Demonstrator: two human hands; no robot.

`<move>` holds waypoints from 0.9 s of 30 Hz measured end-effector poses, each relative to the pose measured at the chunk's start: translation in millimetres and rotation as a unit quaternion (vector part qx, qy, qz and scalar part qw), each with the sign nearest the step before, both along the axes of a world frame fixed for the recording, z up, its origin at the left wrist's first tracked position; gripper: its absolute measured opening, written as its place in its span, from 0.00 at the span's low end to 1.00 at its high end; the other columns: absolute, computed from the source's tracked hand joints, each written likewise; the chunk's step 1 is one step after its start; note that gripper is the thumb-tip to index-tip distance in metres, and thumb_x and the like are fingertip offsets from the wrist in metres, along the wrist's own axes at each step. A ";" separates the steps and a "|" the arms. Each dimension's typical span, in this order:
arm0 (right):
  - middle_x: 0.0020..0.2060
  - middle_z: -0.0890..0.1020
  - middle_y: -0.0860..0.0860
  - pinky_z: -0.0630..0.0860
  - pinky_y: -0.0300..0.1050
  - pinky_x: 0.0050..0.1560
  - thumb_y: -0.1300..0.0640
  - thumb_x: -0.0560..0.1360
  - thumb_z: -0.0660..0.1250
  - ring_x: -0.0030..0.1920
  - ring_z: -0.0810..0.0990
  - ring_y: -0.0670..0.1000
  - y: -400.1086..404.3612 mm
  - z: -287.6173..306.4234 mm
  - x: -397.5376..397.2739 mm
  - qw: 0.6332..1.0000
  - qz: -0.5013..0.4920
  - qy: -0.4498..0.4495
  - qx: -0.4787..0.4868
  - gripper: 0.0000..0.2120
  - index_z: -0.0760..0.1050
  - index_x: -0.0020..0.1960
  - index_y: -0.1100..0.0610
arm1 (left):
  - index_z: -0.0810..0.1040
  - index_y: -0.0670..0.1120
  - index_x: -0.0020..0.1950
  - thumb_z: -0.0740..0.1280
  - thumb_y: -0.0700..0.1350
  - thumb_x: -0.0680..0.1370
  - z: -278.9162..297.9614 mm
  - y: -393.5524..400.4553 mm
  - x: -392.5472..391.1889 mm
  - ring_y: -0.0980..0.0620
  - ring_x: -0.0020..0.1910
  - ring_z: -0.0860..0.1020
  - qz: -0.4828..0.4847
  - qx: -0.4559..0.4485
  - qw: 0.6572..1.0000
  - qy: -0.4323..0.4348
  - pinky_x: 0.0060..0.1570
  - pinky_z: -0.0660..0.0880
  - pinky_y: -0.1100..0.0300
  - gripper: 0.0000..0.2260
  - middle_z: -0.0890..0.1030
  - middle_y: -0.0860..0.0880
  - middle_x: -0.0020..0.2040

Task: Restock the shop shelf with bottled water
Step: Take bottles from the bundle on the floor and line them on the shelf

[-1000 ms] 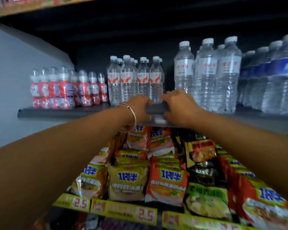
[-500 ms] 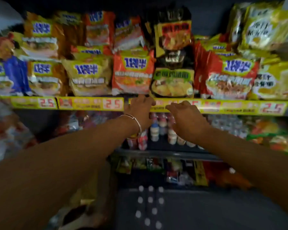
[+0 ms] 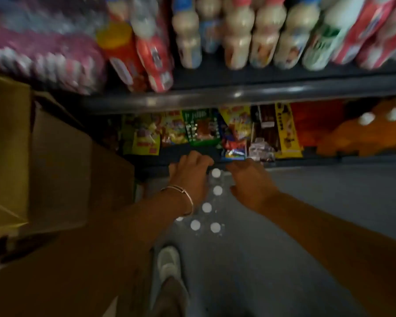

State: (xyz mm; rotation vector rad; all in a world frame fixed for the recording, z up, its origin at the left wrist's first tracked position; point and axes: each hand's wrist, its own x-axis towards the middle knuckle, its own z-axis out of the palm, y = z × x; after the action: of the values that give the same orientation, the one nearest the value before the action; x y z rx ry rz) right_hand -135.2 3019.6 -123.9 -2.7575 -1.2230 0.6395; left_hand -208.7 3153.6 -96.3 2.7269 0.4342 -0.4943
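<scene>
While arms reach down, left hand (image 3: 190,172), right hand (image 3: 249,181) flank water bottles (image 3: 216,191) (blurred).

Lowered from the water shelf, past the noodle packets, down toward the floor: left hand (image 3: 190,173) and right hand (image 3: 249,179), now over a pack of water bottles (image 3: 209,207) with white caps. Now in view: a shoe (image 3: 168,263) and cardboard box (image 3: 55,170).

No words or numbers can be read here. The snack packs (image 3: 199,131) just above the hands have print on them. It is too blurry to read.
</scene>
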 end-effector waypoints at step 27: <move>0.54 0.80 0.53 0.75 0.45 0.52 0.50 0.66 0.73 0.55 0.78 0.55 -13.0 -203.6 -68.2 0.968 -0.111 0.226 -0.007 0.23 0.70 0.57 0.56 | 0.61 0.55 0.70 0.68 0.42 0.73 -192.1 11.1 -37.6 0.48 0.68 0.62 -0.060 -0.036 0.995 0.078 0.66 0.59 0.51 0.28 0.62 0.51 0.68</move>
State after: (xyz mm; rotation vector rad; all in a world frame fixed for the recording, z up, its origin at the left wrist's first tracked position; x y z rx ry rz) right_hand -203.4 3006.5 -327.4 -2.4998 -0.8013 1.1660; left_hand -246.3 3164.7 -288.4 2.6660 0.2859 -0.7425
